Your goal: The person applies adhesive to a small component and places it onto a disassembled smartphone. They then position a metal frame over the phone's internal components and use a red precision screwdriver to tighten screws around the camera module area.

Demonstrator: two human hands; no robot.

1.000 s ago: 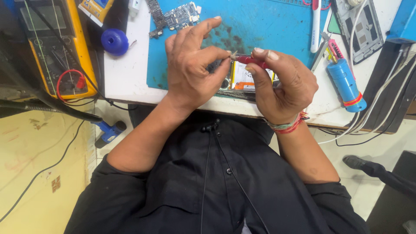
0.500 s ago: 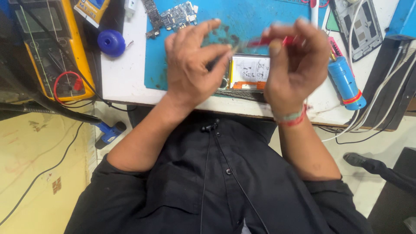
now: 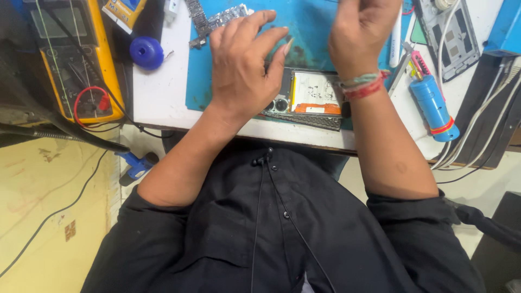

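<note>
An opened phone (image 3: 317,95) with its back off lies on a blue work mat (image 3: 309,27) near the table's front edge; a pale battery and an orange strip show inside. My left hand (image 3: 241,70) rests on the phone's left end, fingers spread, covering the part near the camera lenses. My right hand (image 3: 358,32) is lifted above the mat beyond the phone, seen from the back, its fingertips cut off by the top edge. A red and green thread band circles that wrist. No tool shows in it.
A yellow multimeter (image 3: 81,59) with red leads sits far left, a blue round cap (image 3: 145,51) beside it. A circuit board (image 3: 217,19) lies at the mat's top left. Right of the mat are a blue cylinder (image 3: 433,106), a pink-handled tool (image 3: 419,62), a bare phone frame (image 3: 448,32) and cables.
My right hand has risen from the phone up and away toward the top edge; the red-handled tool seen in it earlier no longer shows. My left hand has stayed on the phone.
</note>
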